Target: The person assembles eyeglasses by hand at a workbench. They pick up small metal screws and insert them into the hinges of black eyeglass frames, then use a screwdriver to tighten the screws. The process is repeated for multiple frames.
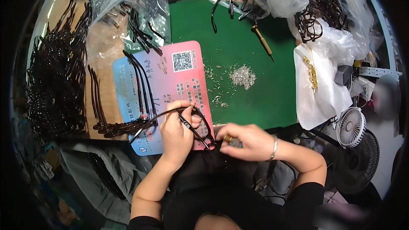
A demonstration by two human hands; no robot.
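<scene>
Green mat (264, 106) ahead of your right hand. Clear bag (147, 0) beyond your left hand, black temples (138, 34) at its mouth. Card (162, 85), blue to pink, lies under and ahead of your left hand: code square (182, 61) on the pink part, lines of small characters below it, bigger characters on the blue side; temples lie on it too. Plastic bag (341, 38) far beyond your right hand, brown frames (321, 8) heaped in it. White sheet (303, 106) right of and beyond your right hand, gold parts (312, 74) on it. Your left hand (177, 134) is clamped on a dark frame (198, 137), held between your hands; your right hand (249, 142) is closed around a gold tool (230, 139), fingertips just beside the frame, contact unclear. Screwdriver (263, 42) and silver screws (243, 77) ahead of your right hand, on the mat.
</scene>
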